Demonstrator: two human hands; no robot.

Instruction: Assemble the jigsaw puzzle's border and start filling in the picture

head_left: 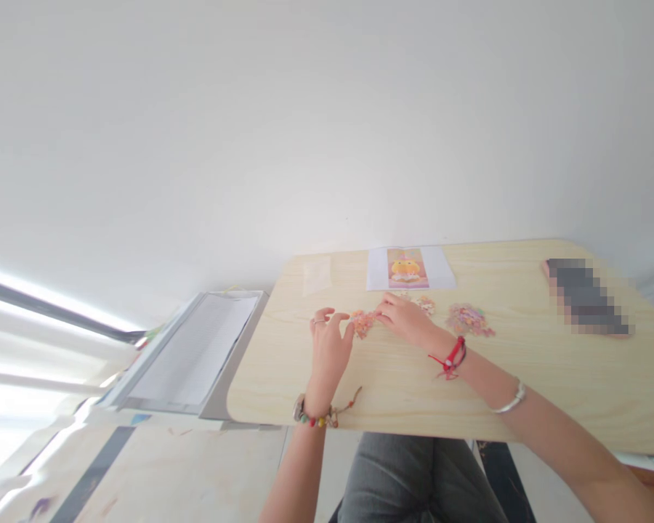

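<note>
Pale wood-grain table (523,378) with rounded corners sits against a plain white wall. Left of it lies a grey tray of white paper (196,349). Left hand (330,349) and right hand (406,318), fingers loosely spread, both touch small orange pieces (362,322) between them. Further right: a glossy picture sheet (408,267), a speckled colourful pile (469,319).

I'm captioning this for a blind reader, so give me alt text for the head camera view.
Two bare hands, left hand and right hand, meet over small orange puzzle pieces on a pale wooden table. More loose pieces lie to the right, below a printed picture sheet.
</note>
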